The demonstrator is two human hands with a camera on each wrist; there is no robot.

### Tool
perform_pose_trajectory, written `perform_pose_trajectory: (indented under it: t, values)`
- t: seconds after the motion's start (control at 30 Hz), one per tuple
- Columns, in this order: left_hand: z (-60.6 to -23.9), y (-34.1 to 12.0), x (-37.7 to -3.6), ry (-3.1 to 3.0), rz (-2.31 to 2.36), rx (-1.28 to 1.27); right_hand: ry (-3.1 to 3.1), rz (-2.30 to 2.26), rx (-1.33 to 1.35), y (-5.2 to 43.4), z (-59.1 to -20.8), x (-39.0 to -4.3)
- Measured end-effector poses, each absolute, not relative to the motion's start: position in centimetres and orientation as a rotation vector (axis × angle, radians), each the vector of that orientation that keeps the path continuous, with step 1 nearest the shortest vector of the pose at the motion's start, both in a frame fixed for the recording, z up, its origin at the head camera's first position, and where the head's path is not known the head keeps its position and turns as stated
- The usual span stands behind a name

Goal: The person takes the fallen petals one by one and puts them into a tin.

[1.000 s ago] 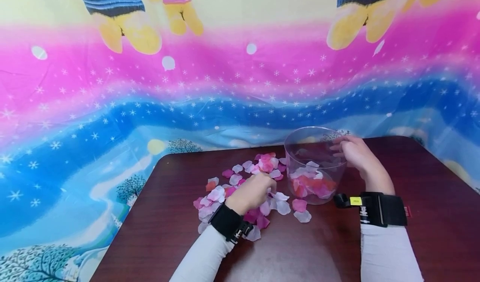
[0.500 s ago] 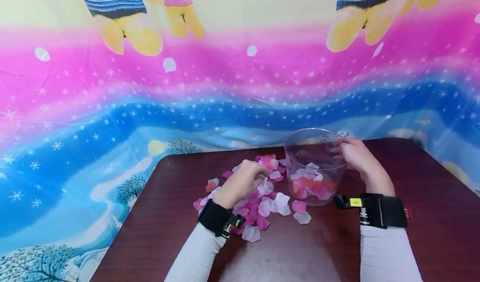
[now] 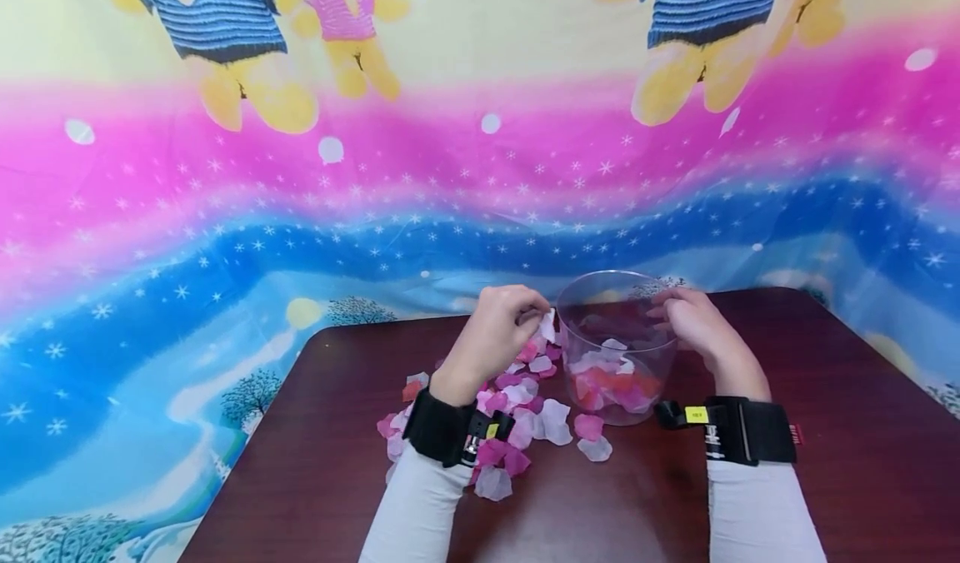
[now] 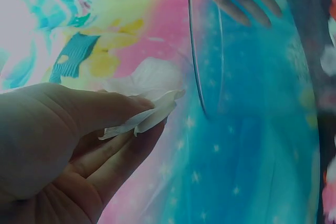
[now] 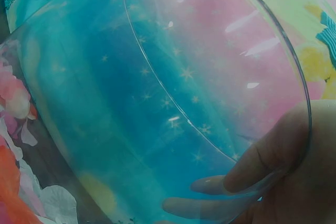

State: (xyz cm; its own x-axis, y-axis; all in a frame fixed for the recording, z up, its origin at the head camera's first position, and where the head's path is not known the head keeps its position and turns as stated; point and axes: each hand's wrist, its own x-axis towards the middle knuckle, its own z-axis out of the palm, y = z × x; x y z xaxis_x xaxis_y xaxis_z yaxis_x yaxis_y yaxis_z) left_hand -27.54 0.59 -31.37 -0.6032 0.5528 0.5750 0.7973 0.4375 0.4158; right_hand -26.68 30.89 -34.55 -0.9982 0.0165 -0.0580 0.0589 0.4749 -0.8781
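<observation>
Between thumb and fingers, my left hand (image 3: 495,330) pinches white artificial petals (image 4: 152,111), raised just left of the bucket's rim; more than one layer shows in the left wrist view. My right hand (image 3: 697,321) holds the right side of the clear plastic bucket (image 5: 157,77) near its rim, its fingers partly seen through the plastic. The bucket stands upright on the table. Red, pink and white petals (image 3: 611,384) lie in its bottom. A loose heap of pink, magenta and white petals (image 3: 517,417) spreads on the table below my left hand.
The dark wooden table (image 3: 600,521) backs onto a printed cloth (image 3: 450,171) with bears and snowflakes. A pink petal (image 3: 588,426) and a white petal (image 3: 595,449) lie in front of the bucket.
My left hand has risen from the heap and moved away from me toward the bucket's rim, with white petals now showing in its fingers. My right hand stays at the bucket. The head view has shifted slightly.
</observation>
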Motion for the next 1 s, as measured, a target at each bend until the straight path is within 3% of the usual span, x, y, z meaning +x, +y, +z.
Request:
perform_pose_trajectory:
  t: [0.37, 1.0]
  values:
    - [-34.0, 4.6, -28.0, -2.109, -1.043, -1.068, 2.670, -1.579, 0.093, 30.5, -34.8, -26.8]
    - [-34.5, 5.9, -28.0, -2.212, -0.953, -1.084, 2.676, -1.586, 0.067, 30.7, -34.5, -26.8]
